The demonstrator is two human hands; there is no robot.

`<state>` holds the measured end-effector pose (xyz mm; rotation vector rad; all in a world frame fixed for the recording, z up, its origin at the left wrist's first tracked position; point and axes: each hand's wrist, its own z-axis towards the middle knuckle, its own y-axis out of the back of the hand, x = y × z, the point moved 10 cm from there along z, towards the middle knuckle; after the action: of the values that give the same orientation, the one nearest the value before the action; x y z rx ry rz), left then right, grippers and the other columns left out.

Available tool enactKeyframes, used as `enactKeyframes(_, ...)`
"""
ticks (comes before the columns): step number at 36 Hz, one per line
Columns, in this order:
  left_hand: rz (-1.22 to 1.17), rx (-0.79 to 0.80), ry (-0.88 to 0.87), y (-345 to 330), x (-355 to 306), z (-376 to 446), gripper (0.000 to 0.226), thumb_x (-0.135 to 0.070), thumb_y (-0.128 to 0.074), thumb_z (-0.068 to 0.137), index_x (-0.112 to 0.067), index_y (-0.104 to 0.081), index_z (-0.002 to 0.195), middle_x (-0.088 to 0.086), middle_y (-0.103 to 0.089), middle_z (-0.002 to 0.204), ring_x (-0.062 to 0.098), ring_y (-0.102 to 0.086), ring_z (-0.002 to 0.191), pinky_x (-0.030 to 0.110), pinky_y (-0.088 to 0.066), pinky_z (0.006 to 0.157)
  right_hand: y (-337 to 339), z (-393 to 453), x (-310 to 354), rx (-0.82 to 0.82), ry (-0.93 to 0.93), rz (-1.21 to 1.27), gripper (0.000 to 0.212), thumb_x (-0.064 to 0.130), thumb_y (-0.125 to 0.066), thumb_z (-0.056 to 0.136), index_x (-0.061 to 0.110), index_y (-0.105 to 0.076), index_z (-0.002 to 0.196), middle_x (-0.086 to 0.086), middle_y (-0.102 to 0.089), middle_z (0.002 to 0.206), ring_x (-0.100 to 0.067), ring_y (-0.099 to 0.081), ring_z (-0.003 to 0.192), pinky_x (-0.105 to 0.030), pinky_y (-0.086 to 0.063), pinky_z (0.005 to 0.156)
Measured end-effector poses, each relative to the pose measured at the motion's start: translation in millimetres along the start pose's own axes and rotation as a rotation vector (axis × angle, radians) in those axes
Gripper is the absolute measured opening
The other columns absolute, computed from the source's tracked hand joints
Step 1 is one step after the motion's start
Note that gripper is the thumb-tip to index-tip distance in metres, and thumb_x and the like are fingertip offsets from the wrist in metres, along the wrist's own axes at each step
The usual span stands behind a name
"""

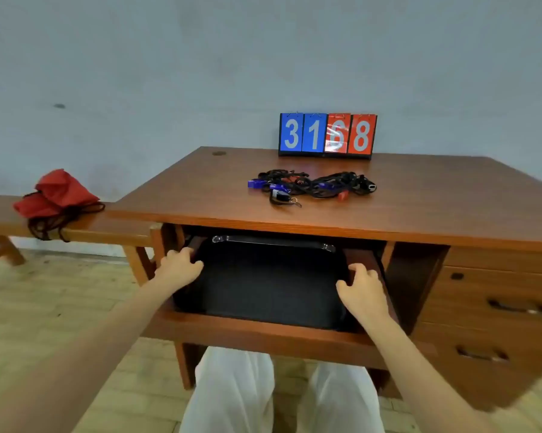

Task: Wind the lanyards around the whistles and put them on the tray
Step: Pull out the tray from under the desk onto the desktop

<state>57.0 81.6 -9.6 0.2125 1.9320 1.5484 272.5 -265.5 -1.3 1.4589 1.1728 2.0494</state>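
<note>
Here both hands (179, 264) (362, 289) grip the black tray (269, 285) in the drawer (263, 334)

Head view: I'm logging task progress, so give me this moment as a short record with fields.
tray: black tray lying in the pulled-out desk drawer, not on the desktop
left hand: left hand grips the tray's left edge
right hand: right hand grips the tray's right edge
whistles: tangled pile of whistles and lanyards on the desk, unwound
scoreboard: flip scoreboard at the desk's back edge, reads 31 and 68
side bench: red drawstring bag
progress: no whistle wound yet
</note>
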Motion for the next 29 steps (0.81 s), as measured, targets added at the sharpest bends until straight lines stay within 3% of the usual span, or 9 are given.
enactKeyframes(6,-0.080,0.009,0.023,-7.8,5.0,13.8,0.057,-0.039,-0.045,0.093,-0.014,-0.039,0.143,0.018,-0.053,0.130,0.036,-0.055,0.112,0.041,-0.049,0.092,-16.2,-10.2,-0.4,0.065,-0.049,-0.137,0.057,0.032,-0.051,0.096,0.011,-0.032,0.146,-0.012,-0.045,0.138,-0.026,-0.060,0.109,-0.029,-0.049,0.082)
enactKeyframes(11,-0.048,-0.002,-0.019,-5.8,-17.3,19.8,0.051,-0.038,-0.045,0.095,-0.011,-0.043,0.138,0.019,-0.053,0.125,0.034,-0.059,0.102,0.034,-0.047,0.079,-15.6,0.4,-11.1,0.057,-0.115,-0.178,0.044,0.028,-0.050,0.097,0.008,-0.048,0.135,-0.009,-0.061,0.118,-0.026,-0.063,0.102,-0.031,-0.050,0.078)
enactKeyframes(14,-0.049,0.061,-0.014,-5.2,-20.2,24.9,0.048,-0.038,-0.042,0.099,-0.004,-0.050,0.131,0.008,-0.058,0.099,0.023,-0.056,0.088,0.030,-0.044,0.075,-14.9,8.1,-19.8,0.102,-0.152,-0.074,0.039,0.022,-0.047,0.097,0.009,-0.051,0.133,-0.008,-0.065,0.112,-0.027,-0.062,0.099,-0.031,-0.047,0.075)
enactKeyframes(16,-0.093,0.115,0.013,-7.4,-19.2,28.1,0.048,-0.037,-0.041,0.101,-0.002,-0.050,0.132,0.001,-0.051,0.090,0.019,-0.050,0.085,0.028,-0.040,0.076,-11.9,10.2,-26.4,0.158,-0.192,0.007,0.037,0.020,-0.046,0.098,0.005,-0.052,0.131,-0.012,-0.063,0.118,-0.028,-0.059,0.101,-0.034,-0.045,0.079)
enactKeyframes(18,-0.156,0.153,0.020,-9.6,-21.8,27.6,0.047,-0.034,-0.041,0.102,0.000,-0.051,0.132,0.001,-0.048,0.092,0.018,-0.044,0.090,0.026,-0.034,0.080,-5.9,10.1,-33.6,0.193,-0.236,0.106,0.036,0.018,-0.046,0.099,0.001,-0.052,0.129,-0.016,-0.058,0.127,-0.029,-0.057,0.107,-0.037,-0.044,0.091)
enactKeyframes(21,-0.260,0.230,0.011,-12.6,-33.7,20.2,0.043,-0.030,-0.038,0.104,0.002,-0.055,0.127,0.008,-0.055,0.106,0.020,-0.048,0.094,0.026,-0.035,0.082,5.4,7.9,-46.2,0.208,-0.305,0.243,0.045,0.018,-0.042,0.102,0.005,-0.038,0.144,-0.011,-0.045,0.143,-0.027,-0.047,0.125,-0.035,-0.039,0.099)
enactKeyframes(25,-0.295,0.255,-0.018,-15.6,-49.3,13.9,0.037,-0.026,-0.038,0.104,-0.001,-0.063,0.116,0.018,-0.061,0.120,0.026,-0.056,0.102,0.029,-0.038,0.084,28.9,-0.7,-56.8,0.186,-0.304,0.288,0.035,0.021,-0.037,0.104,0.011,-0.046,0.136,-0.005,-0.054,0.125,-0.022,-0.054,0.108,-0.032,-0.043,0.077)
enactKeyframes(27,-0.357,0.276,-0.030,-19.9,-58.4,8.7,0.030,-0.024,-0.042,0.103,-0.006,-0.065,0.106,0.013,-0.064,0.111,0.022,-0.056,0.092,0.028,-0.040,0.080,44.5,-7.3,-60.5,0.152,-0.281,0.266,0.029,0.022,-0.037,0.104,0.012,-0.052,0.126,-0.003,-0.058,0.115,-0.019,-0.056,0.100,-0.029,-0.043,0.068)
enactKeyframes(29,-0.469,0.285,-0.012,-20.8,-66.5,0.3,0.022,-0.023,-0.045,0.102,-0.014,-0.064,0.096,0.002,-0.063,0.091,0.015,-0.057,0.078,0.027,-0.043,0.066,59.4,-15.3,-63.6,0.119,-0.267,0.266,0.022,0.021,-0.038,0.103,0.013,-0.056,0.113,-0.001,-0.059,0.103,-0.016,-0.056,0.090,-0.027,-0.043,0.064)
